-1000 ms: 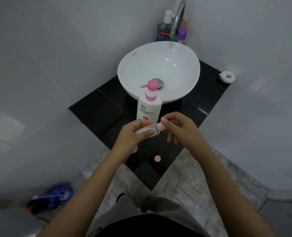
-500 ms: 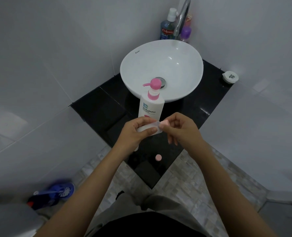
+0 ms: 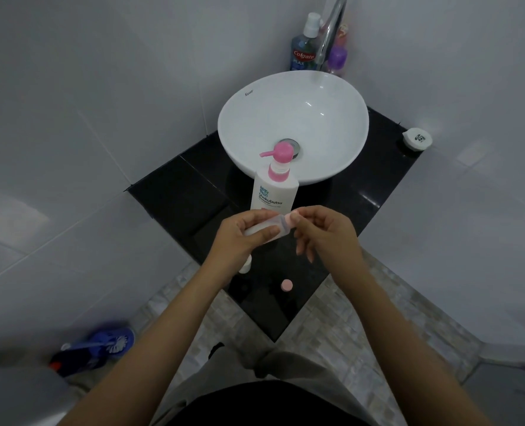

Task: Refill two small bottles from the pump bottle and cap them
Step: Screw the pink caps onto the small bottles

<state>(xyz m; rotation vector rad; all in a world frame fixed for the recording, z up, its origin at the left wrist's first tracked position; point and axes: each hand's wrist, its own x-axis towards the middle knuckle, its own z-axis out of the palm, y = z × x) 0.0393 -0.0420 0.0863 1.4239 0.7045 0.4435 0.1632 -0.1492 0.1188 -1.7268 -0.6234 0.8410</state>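
My left hand [image 3: 239,238] grips a small translucent bottle [image 3: 270,227] lying sideways over the black counter. My right hand [image 3: 322,232] pinches the pink cap [image 3: 289,221] at that bottle's mouth. Just behind my hands stands the white pump bottle [image 3: 273,192] with its pink pump head, in front of the basin. A second small white bottle [image 3: 245,265] peeks out below my left wrist, mostly hidden. A loose pink cap [image 3: 286,285] lies on the counter near its front corner.
A white bowl basin [image 3: 341,167] sits on the black counter [image 3: 175,195], with a chrome tap, a mouthwash bottle [image 3: 302,47] and a purple bottle behind it. A white round lid [image 3: 416,139] rests at the counter's right edge. A blue brush [image 3: 101,344] lies on the floor.
The pink cap has gone further onto the small bottle's mouth and my right hand's fingers have shifted around it. Both hands stay in the same place.
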